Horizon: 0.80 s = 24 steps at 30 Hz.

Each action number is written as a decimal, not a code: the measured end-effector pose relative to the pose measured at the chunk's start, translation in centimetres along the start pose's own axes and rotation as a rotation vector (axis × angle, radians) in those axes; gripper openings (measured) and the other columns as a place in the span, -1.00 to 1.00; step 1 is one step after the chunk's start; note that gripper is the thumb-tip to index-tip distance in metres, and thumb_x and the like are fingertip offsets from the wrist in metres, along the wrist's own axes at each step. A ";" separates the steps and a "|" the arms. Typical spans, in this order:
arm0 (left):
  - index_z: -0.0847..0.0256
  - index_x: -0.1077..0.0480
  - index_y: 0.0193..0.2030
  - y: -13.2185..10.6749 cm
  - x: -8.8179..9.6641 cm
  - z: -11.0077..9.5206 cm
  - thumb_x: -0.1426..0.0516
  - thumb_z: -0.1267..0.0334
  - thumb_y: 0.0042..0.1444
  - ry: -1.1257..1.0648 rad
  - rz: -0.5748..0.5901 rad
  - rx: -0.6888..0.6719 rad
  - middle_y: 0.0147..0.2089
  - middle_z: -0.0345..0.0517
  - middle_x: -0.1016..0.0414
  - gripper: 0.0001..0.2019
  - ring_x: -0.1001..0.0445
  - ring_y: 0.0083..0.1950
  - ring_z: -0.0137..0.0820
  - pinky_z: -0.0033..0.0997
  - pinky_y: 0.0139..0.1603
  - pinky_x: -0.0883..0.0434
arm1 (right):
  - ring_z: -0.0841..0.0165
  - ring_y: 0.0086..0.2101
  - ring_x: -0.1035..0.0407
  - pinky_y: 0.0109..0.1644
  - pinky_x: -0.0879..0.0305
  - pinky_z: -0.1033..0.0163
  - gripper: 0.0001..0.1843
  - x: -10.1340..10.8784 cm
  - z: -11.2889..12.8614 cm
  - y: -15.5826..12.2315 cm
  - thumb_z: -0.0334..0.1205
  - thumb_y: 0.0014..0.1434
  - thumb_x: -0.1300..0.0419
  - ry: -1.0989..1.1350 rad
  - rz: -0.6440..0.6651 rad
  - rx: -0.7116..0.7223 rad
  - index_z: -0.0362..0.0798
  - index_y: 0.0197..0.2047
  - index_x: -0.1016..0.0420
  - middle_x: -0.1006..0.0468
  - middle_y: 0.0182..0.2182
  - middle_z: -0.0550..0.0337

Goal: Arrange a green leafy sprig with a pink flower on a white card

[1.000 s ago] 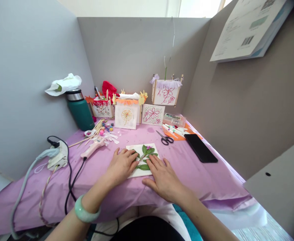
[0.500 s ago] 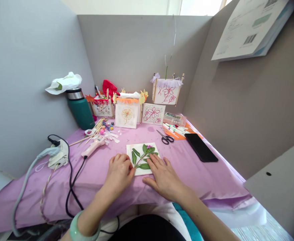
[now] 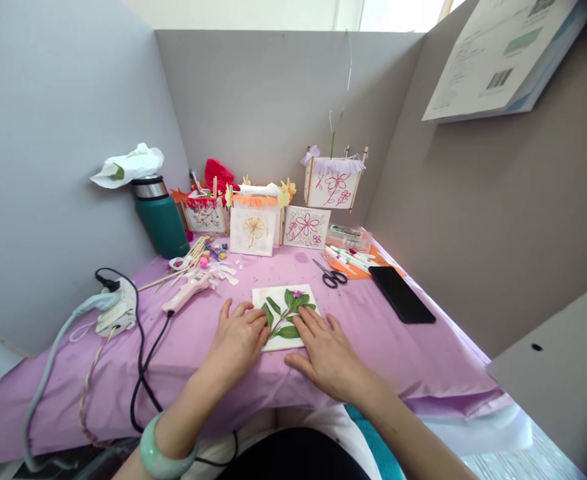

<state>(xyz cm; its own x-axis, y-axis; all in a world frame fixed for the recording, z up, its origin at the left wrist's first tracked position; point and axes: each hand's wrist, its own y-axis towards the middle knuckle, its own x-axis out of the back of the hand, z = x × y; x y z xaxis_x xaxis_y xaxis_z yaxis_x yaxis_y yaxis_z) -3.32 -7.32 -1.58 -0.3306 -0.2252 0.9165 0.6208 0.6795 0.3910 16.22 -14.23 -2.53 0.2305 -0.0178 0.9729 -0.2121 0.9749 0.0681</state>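
A leafy green sprig (image 3: 287, 312) with a small purple flower lies flat on a white square panel (image 3: 260, 293) near the table's front. My left hand (image 3: 238, 333) rests on the panel's left edge, its fingers stretched over a left-hand leaf. Over the right-hand leaves, my right hand (image 3: 326, 350) lies flat with fingers extended and thumb apart. Part of the sprig and the panel's sides are hidden under both hands. A pale green bangle (image 3: 166, 448) circles my left wrist.
Scissors (image 3: 331, 275) and a black phone (image 3: 402, 295) lie to the right. On the left are a pink glue gun (image 3: 191, 293), a power strip (image 3: 118, 310) with cables and a teal bottle (image 3: 161, 223). Decorated boxes (image 3: 333, 185) and a flower-drawn panel (image 3: 252, 232) stand behind.
My left hand has shifted and flattened, its fingers moving from the stem's lower end onto the left leaf. The right hand stays in place on the leaves.
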 end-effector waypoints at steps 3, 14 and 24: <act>0.15 -0.50 -0.25 0.2 0.1 -0.1 -0.03 0.32 0.24 0.048 -0.026 0.028 -0.07 -0.08 -0.58 -0.79 -0.39 0.04 -0.14 0.23 0.22 -0.02 | 0.07 0.34 0.16 0.34 0.22 -0.23 -0.19 0.0 0.0 0.0 0.21 0.26 0.03 -0.003 -0.001 0.000 -0.19 0.37 -0.05 0.03 0.36 -0.11; 0.23 -0.07 0.35 3.9 -2.5 -1.2 0.14 0.01 0.33 -0.066 0.267 -0.208 0.41 0.06 -0.05 -0.47 -0.01 0.43 -0.21 0.12 0.35 0.00 | 0.05 0.34 0.17 0.35 0.25 -0.23 -0.17 -0.1 -0.1 0.3 0.23 0.24 0.01 0.010 0.007 -0.002 -0.19 0.37 -0.05 0.03 0.36 -0.12; 0.23 -0.03 0.37 3.1 -2.9 -1.7 0.19 -0.13 0.30 -0.005 0.332 -0.124 0.42 0.10 0.02 -0.36 0.05 0.44 -0.14 0.22 0.35 0.05 | 0.05 0.33 0.12 0.34 0.18 -0.19 -0.16 0.6 -0.7 0.1 0.22 0.19 -0.08 0.098 0.000 0.032 -0.14 0.37 -0.08 -0.02 0.35 -0.09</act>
<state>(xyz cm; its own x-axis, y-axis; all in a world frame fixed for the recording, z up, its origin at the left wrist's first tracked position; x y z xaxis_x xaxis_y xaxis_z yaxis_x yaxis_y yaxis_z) 0.79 -5.75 -2.83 -0.0994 -0.0023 0.9950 0.7766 0.6250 0.0790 16.99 -13.99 -2.11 0.3214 0.0058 0.9469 -0.2424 0.9672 0.0763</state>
